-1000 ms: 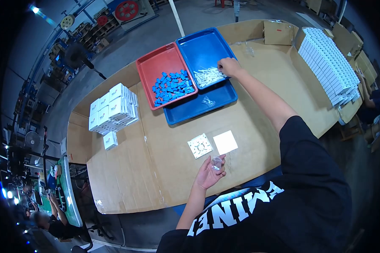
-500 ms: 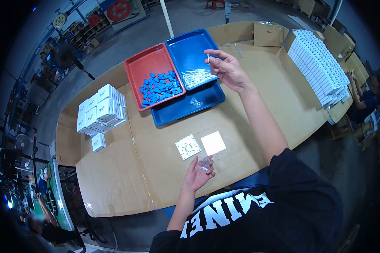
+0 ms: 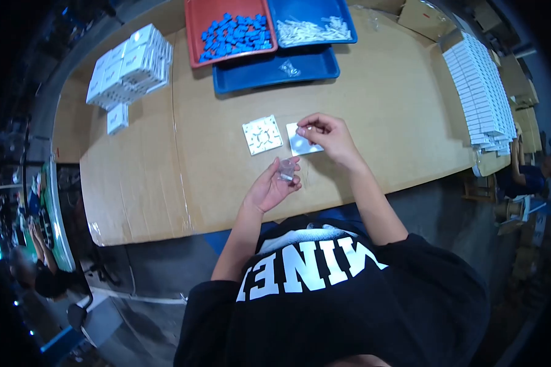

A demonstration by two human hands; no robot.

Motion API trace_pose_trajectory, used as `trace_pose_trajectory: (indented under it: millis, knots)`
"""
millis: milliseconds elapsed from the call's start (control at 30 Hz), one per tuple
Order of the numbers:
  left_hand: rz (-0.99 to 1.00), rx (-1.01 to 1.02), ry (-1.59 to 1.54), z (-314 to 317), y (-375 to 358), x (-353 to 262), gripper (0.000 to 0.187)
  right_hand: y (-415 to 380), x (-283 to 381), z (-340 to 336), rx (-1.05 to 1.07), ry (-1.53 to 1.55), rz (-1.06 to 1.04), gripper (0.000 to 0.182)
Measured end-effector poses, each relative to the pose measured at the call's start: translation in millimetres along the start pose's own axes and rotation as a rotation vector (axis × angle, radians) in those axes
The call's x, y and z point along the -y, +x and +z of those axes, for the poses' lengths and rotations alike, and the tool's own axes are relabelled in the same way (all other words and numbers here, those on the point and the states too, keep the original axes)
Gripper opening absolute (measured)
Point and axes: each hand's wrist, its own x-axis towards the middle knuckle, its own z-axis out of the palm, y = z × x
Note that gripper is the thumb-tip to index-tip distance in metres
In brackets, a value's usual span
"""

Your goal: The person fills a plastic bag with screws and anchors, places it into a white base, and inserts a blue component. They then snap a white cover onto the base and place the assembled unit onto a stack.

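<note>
My left hand (image 3: 272, 187) is closed around a small clear plastic bag (image 3: 286, 169) with a little pale content that I cannot make out. My right hand (image 3: 332, 139) pinches thumb against fingers above a flat white square plate (image 3: 305, 147); the small slender piece in that pinch is mostly hidden now. Left of this plate lies a white square frame (image 3: 263, 135) with a patterned, cut-out face. It sits just beyond my left fingertips.
A red tray (image 3: 196, 30) holds blue parts. Beside it, a blue tray (image 3: 315, 7) holds slender white pieces; a lower blue tray (image 3: 245, 79) carries small clear bags (image 3: 289, 68). White box stacks stand left (image 3: 131, 64) and right (image 3: 479, 92). Other people sit at both sides.
My right hand has come down from beside the blue tray to the white plate, bringing the small slender piece. The left hand keeps the bag. My view has tilted downward.
</note>
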Motion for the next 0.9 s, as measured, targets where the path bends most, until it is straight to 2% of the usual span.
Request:
trace_pose_trajectory:
  millis: [67, 167, 233, 267, 333, 500, 567, 667, 767, 900]
  knots:
    - [0.018, -0.019, 0.020, 6.2, -1.1, 3.5, 0.055, -13.1, -14.2, 3.5, 0.018, 0.030, 0.000, 0.015]
    - [0.083, -0.116, 0.190, 20.7, 1.8, 10.8, 0.049, -28.4, -6.2, 1.4, 0.038, -0.108, -0.061, 0.013]
    - [0.075, -0.156, 0.237, 30.4, 4.4, 14.6, 0.048, -31.8, 13.4, -4.7, 0.190, -0.418, 0.001, 0.010]
    - [0.078, -0.191, 0.296, 34.5, 5.3, 15.0, 0.047, -31.0, 17.1, -7.8, 0.190, -0.417, 0.005, 0.010]
    - [0.076, -0.216, 0.316, 44.9, 4.3, 16.5, 0.047, -28.1, 21.6, -12.6, 0.296, -0.588, -0.151, 0.012]
    - [0.063, -0.231, 0.326, 52.0, 1.5, 18.2, 0.045, -16.6, 15.2, -17.1, 0.460, -0.553, -0.278, 0.014]
    - [0.073, -0.240, 0.334, 50.0, 0.1, 19.5, 0.045, -15.6, 20.3, -15.4, 0.594, -0.526, -0.060, 0.015]
    - [0.097, -0.254, 0.324, 57.4, -2.0, 20.0, 0.045, -13.3, 21.6, -10.0, 0.649, -0.530, -0.057, 0.018]
    - [0.107, -0.231, 0.285, 57.0, -3.1, 14.7, 0.044, -14.2, 25.8, -10.2, 0.592, -0.421, -0.060, 0.025]
    - [0.111, -0.235, 0.289, 57.5, -2.2, 11.0, 0.045, -16.8, 29.6, -3.7, 0.575, -0.508, -0.074, 0.032]
